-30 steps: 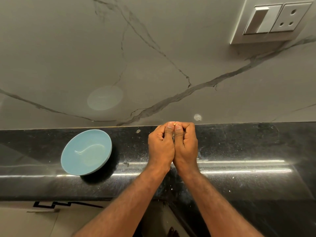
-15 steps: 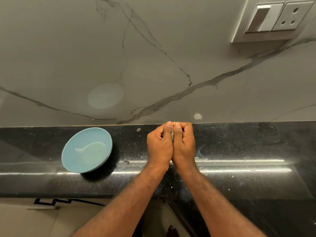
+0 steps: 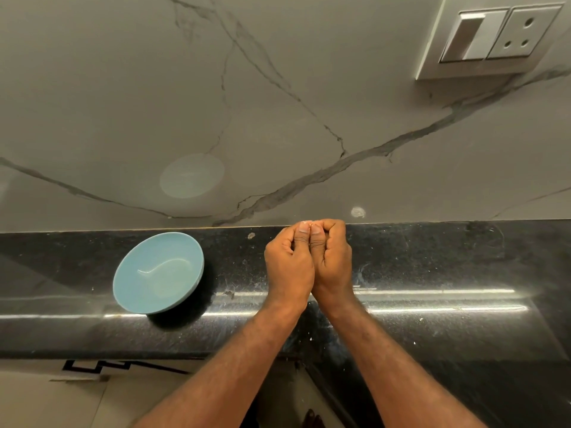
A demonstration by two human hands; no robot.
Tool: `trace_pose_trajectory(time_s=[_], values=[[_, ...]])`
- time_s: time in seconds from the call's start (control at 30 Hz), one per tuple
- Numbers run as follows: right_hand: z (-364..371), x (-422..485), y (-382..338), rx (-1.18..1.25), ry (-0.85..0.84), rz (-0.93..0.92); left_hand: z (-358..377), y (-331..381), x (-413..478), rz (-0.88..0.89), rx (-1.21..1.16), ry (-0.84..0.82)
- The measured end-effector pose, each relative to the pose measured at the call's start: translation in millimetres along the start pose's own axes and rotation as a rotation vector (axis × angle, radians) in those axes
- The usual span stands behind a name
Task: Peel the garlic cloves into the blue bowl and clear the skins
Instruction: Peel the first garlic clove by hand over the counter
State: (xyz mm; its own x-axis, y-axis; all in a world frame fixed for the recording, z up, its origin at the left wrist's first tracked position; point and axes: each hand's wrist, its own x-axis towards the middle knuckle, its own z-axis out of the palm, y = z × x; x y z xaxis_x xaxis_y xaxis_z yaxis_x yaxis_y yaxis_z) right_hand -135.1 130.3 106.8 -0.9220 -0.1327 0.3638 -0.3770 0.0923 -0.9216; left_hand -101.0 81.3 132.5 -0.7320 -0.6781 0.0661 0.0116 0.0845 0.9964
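Garlic clove, only one, shows as a small pale bit at the back edge of the counter. Two hands are pressed side by side. The left hand and the right hand both have curled fingers, and their thumbs and fingertips pinch the garlic clove between them. One blue bowl, round, smooth and glossy, stands apart to the left. The counter is black polished stone with pale specks. Behind is a grey veined wall with one switch plate.
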Motion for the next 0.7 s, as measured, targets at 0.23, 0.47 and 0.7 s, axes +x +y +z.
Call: trace_pose_trajectory(time_s=[0.23,0.47,0.7], values=[[2.3,1.8,-1.5,-0.002,0.079,0.047,2.0,2.8,2.5,-0.004,0.014,-0.034],[7.4,0.0,0.3,-0.021,0.107,0.076,-0.1,2.5,2.8,-0.025,0.014,-0.034],[8.2,7.1,-6.7,0.018,0.026,0.115,-2.0,8.3,7.9,-0.017,-0.015,-0.014]])
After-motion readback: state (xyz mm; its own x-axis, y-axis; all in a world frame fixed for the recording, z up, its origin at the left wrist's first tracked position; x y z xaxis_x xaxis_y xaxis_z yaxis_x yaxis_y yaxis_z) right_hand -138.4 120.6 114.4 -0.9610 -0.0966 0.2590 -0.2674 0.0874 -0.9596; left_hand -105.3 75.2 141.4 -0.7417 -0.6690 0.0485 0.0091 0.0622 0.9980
